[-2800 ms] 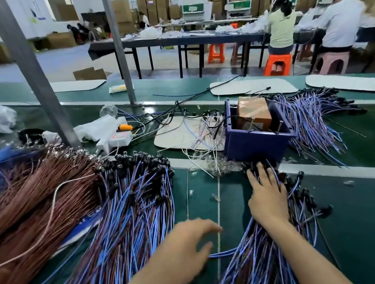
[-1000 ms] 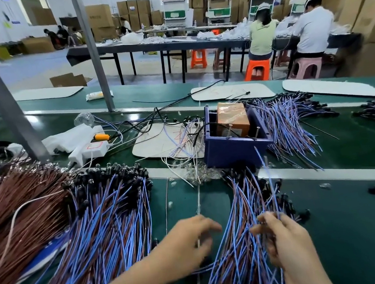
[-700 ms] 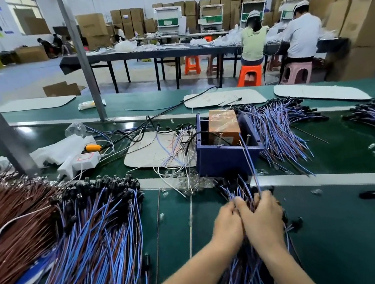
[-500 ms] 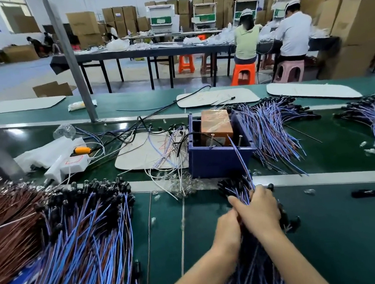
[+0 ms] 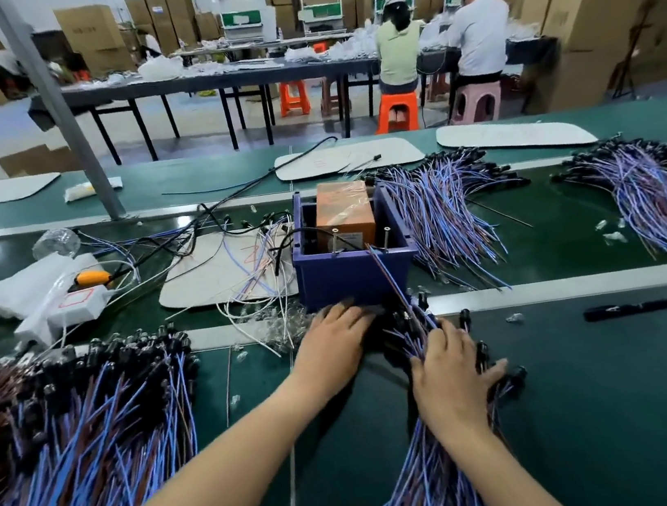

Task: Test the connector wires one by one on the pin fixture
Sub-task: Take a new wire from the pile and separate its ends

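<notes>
The green worktop [image 5: 602, 408] carries a blue box [image 5: 353, 282]; a mat [image 5: 207, 279] lies just left of it, a wire bundle [image 5: 446, 211] right, and a wire pile [image 5: 92, 437] left-front.

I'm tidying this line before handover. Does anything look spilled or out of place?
Yes: clear plastic scraps lie scattered on the green belt by the blue bin, more farther right. A black pen-like object lies alone at right.

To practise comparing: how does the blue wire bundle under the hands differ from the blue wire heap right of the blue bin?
The left hand and right hand touch the blue wire bundle; the blue wire heap lies untouched. The bundle lies in front of the blue plastic bin, the heap to its right. Both end in black connectors.
</notes>
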Demonstrator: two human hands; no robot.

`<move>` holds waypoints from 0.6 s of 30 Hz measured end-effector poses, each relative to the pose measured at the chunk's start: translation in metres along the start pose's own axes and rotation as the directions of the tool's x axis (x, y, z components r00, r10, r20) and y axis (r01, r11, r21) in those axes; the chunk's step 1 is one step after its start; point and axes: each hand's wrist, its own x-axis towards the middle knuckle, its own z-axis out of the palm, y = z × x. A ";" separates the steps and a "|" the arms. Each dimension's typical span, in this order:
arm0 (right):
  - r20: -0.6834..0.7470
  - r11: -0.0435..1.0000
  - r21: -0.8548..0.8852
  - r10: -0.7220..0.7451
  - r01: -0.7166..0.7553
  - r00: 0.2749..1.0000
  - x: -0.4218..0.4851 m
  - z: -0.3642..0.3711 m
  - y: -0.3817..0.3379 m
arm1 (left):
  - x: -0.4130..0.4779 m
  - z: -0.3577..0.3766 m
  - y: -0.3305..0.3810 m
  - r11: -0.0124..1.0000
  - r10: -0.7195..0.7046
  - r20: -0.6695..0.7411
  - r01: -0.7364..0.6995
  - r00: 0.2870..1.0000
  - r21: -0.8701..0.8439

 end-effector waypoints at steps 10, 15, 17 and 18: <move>-0.005 0.999 -0.025 0.042 -0.042 0.999 0.004 -0.005 0.015 | -0.021 -0.021 -0.068 1.000 0.026 -0.062 -0.025 0.998 0.012; -0.015 0.998 -0.049 0.047 -0.047 0.999 0.003 -0.002 0.014 | -0.025 -0.028 -0.063 0.983 0.113 -0.309 -0.061 0.944 0.174; -0.020 0.996 -0.070 0.048 -0.050 0.999 0.003 -0.002 0.013 | -0.005 -0.039 -0.042 0.977 0.173 -0.471 -0.090 0.865 0.194; -0.019 0.996 -0.077 0.047 -0.049 0.999 0.003 -0.002 0.013 | 0.008 -0.046 -0.031 0.983 0.147 -0.490 -0.069 0.859 0.173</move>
